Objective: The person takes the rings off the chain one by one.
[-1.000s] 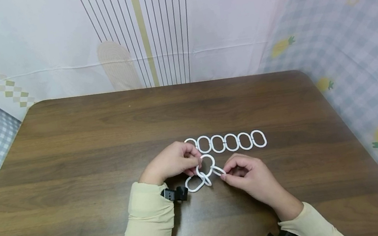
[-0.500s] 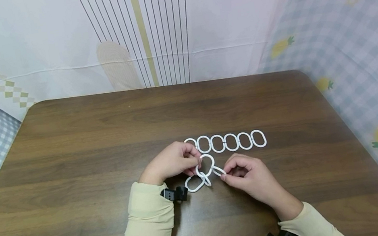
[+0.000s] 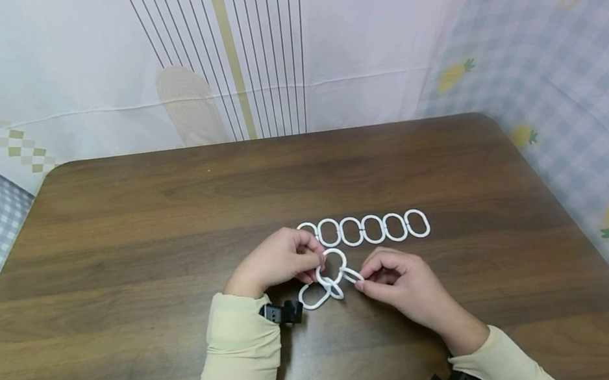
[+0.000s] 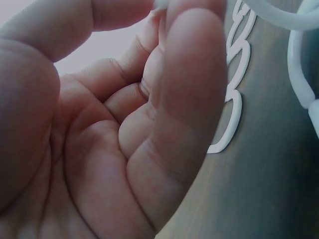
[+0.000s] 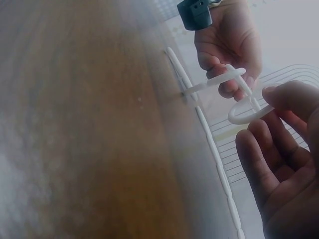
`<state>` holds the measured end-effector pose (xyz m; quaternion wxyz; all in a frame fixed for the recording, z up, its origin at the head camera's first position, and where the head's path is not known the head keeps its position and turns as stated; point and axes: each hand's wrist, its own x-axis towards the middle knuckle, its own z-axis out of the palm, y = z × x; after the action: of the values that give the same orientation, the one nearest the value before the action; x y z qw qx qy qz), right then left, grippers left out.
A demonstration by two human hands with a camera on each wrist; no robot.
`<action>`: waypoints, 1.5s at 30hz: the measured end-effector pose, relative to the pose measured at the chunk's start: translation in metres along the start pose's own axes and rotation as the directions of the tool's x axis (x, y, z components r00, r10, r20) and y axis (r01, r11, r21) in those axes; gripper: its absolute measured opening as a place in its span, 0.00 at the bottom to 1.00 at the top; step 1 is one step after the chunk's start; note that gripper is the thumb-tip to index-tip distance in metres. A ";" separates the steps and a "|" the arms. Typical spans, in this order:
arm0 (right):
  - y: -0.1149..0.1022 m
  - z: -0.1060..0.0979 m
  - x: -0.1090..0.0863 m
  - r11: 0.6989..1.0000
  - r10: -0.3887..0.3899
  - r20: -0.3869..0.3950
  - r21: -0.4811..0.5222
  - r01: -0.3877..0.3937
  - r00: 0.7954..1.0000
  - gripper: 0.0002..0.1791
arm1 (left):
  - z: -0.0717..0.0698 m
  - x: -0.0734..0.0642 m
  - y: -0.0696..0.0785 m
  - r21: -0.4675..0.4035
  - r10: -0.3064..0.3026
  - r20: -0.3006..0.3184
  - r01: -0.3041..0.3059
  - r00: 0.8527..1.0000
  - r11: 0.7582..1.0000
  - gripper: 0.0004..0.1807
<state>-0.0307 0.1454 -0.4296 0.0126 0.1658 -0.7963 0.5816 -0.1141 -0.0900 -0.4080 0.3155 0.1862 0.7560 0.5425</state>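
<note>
My left hand (image 3: 279,260) pinches a white oval plastic link (image 3: 344,258) between thumb and index finger, above the wooden table. My right hand (image 3: 403,280) pinches a second white link (image 5: 244,121), which is hooked through the first one. A third link (image 3: 337,293) hangs from the left-held link and joins a fourth, lower link (image 3: 314,307) near the left wrist. In the left wrist view the left fingertips are cut off at the top edge. Whether the right-held link is fully closed cannot be seen.
Beyond the hands, several white links (image 3: 348,219) lie side by side in a row on the brown wooden table (image 3: 165,204). The left hand covers part of the row's left end. Patterned cloth (image 3: 363,30) hangs behind the table, and checked cloth (image 3: 567,131) hangs at the right.
The hanging third link has swung very slightly to the right. Both hands keep the same place and the same hold.
</note>
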 end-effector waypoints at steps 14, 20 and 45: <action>0.001 0.000 0.000 1.000 -0.010 -0.005 -0.012 0.010 1.000 0.07 | 0.000 0.001 -0.002 -0.008 0.001 -0.002 -0.001 1.000 1.000 0.06; 0.001 0.000 0.000 1.000 -0.010 -0.004 -0.016 0.010 1.000 0.08 | 0.000 0.001 -0.002 -0.006 0.003 0.000 -0.003 1.000 1.000 0.06; 0.001 0.000 0.000 1.000 -0.015 0.006 -0.023 0.015 1.000 0.08 | 0.002 0.002 -0.002 0.006 0.010 0.010 -0.010 1.000 1.000 0.06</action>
<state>-0.0313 0.1461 -0.4307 0.0167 0.1732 -0.8017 0.5719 -0.1145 -0.0876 -0.4106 0.3161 0.1936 0.7549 0.5410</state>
